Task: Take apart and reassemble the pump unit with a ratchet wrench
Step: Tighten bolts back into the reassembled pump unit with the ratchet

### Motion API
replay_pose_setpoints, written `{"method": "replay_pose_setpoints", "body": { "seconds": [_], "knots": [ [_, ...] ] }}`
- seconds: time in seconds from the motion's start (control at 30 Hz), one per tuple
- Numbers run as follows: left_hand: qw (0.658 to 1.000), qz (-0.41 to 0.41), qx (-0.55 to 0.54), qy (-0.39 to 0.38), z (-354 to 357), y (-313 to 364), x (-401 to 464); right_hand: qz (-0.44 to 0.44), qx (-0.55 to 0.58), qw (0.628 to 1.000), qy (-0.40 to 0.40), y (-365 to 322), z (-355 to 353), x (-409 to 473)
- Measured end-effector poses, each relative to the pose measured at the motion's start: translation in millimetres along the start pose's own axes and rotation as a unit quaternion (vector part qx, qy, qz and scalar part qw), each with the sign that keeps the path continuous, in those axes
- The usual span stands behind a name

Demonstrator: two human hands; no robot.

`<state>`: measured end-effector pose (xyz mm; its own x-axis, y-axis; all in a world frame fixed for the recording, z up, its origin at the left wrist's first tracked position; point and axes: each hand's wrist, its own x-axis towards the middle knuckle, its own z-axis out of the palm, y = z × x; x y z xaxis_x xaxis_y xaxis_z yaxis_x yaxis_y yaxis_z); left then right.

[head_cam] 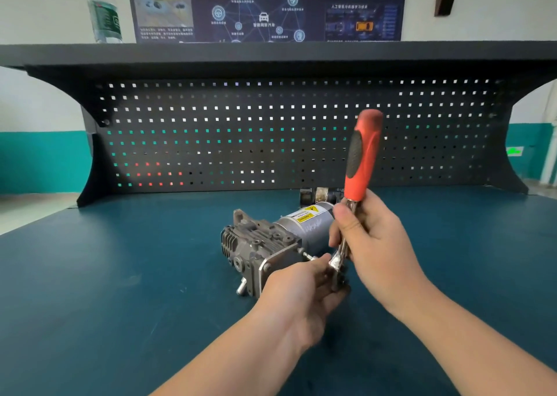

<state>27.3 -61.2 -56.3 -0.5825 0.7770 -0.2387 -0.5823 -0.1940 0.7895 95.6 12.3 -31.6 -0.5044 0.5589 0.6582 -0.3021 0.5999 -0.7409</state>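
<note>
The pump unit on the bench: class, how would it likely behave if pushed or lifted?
The pump unit looks cast metal with a motor can, so probably heavy and rigid. Its round motor body might roll, though the finned block and flat plate likely steady it.

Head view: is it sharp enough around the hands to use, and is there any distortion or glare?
Head view: the pump is fairly sharp, the left hand and the wrench head are slightly motion-blurred; wide-angle bending curves the shelf and pegboard; lighting is even, with no strong glare, only backlight through the pegboard holes.
</note>
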Motion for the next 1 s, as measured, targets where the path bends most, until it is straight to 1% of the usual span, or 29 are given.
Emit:
{"method": "replay_pose_setpoints", "body": {
  "seconds": [0.03, 0.07, 0.1, 0.13, 0.17, 0.2, 0.23, 0.27, 0.3, 0.33, 0.37, 0.4, 0.43, 0.47, 0.53, 0.57, 0.6, 0.63, 0.67, 0.7, 0.73, 0.77, 0.8, 0.83, 0.87, 0.9, 0.93, 0.97, 1.0],
  "knots": [
    [1.000, -0.001, 0.000, 0.001, -1, 0, 0, -0.011, -0.012, 1.000, 0.004, 1, 1, -1],
    [1.000, -0.001, 0.000, 0.001, -1, 1, 1, 0.003, -0.008, 1.000, 0.015, 2, 2, 0],
    [1.000, -0.001, 0.002, 0.002, -1, 1, 1, 0.044, 0.018, 0.998, 0.033, 5, 1, 2],
    [1.000, -0.001, 0.004, 0.003, -1, 1, 2, 0.112, 0.066, 0.990, 0.060, 10, -1, 6],
    [1.000, -0.002, 0.005, 0.005, 0, 1, 2, 0.200, 0.131, 0.967, 0.092, 16, -3, 10],
    [1.000, -0.004, 0.007, 0.007, 0, 1, 1, 0.294, 0.201, 0.926, 0.121, 22, -5, 13],
    [1.000, -0.007, 0.008, 0.008, 1, 1, 1, 0.373, 0.267, 0.876, 0.146, 28, -6, 14],
    [1.000, -0.010, 0.007, 0.008, 1, 1, 1, 0.426, 0.320, 0.829, 0.168, 32, -7, 13],
    [1.000, -0.012, 0.005, 0.010, 1, 1, 1, 0.452, 0.354, 0.799, 0.178, 34, -6, 12],
    [1.000, -0.013, 0.004, 0.013, 1, 2, 2, 0.459, 0.367, 0.790, 0.177, 34, -5, 10],
    [1.000, -0.013, 0.007, 0.015, 0, 2, 1, 0.450, 0.363, 0.798, 0.170, 34, -5, 10],
    [1.000, -0.012, 0.009, 0.015, 0, 1, 1, 0.431, 0.350, 0.816, 0.161, 32, -5, 10],
    [1.000, -0.010, 0.010, 0.012, 0, 1, 1, 0.393, 0.330, 0.845, 0.149, 29, -5, 12],
    [1.000, -0.005, 0.010, 0.008, 0, 1, 1, 0.335, 0.301, 0.884, 0.128, 24, -6, 12],
    [1.000, -0.001, 0.012, -0.001, 1, 0, 0, 0.188, 0.183, 0.963, 0.059, 13, -6, 10],
    [1.000, -0.001, 0.012, -0.003, 1, 0, 0, 0.121, 0.119, 0.985, 0.026, 7, -5, 7],
    [1.000, -0.002, 0.009, -0.004, 0, 1, 1, 0.070, 0.076, 0.995, 0.000, 4, -3, 4],
    [1.000, -0.002, 0.005, -0.002, 0, 2, 1, 0.041, 0.060, 0.997, -0.012, 2, -1, 3],
    [1.000, -0.004, 0.000, -0.001, 0, 3, 1, 0.036, 0.061, 0.997, -0.012, 2, 0, 2],
    [1.000, -0.005, -0.003, -0.002, 0, 3, 1, 0.055, 0.080, 0.995, 0.002, 3, 0, 4],
    [1.000, -0.008, -0.006, -0.003, 0, 4, 1, 0.102, 0.120, 0.987, 0.029, 5, -2, 7],
    [1.000, -0.010, -0.010, -0.003, 1, 3, 0, 0.172, 0.176, 0.967, 0.062, 10, -4, 10],
    [1.000, -0.013, -0.011, -0.003, 2, 3, 0, 0.253, 0.233, 0.934, 0.094, 17, -6, 13],
    [1.000, -0.016, -0.009, -0.002, 3, 2, 0, 0.327, 0.283, 0.894, 0.118, 24, -7, 14],
    [1.000, -0.017, -0.003, -0.002, 3, 2, 0, 0.382, 0.323, 0.855, 0.139, 30, -8, 14],
    [1.000, -0.017, 0.002, 0.000, 2, 1, 1, 0.413, 0.350, 0.827, 0.152, 34, -7, 13],
    [1.000, -0.015, 0.006, 0.003, 2, 0, 2, 0.423, 0.359, 0.816, 0.158, 35, -6, 12],
    [1.000, -0.011, 0.006, 0.007, 1, 0, 2, 0.413, 0.355, 0.824, 0.156, 35, -6, 12],
    [1.000, -0.004, 0.004, 0.008, 1, -1, 2, 0.383, 0.343, 0.845, 0.147, 33, -6, 12]
  ]
}}
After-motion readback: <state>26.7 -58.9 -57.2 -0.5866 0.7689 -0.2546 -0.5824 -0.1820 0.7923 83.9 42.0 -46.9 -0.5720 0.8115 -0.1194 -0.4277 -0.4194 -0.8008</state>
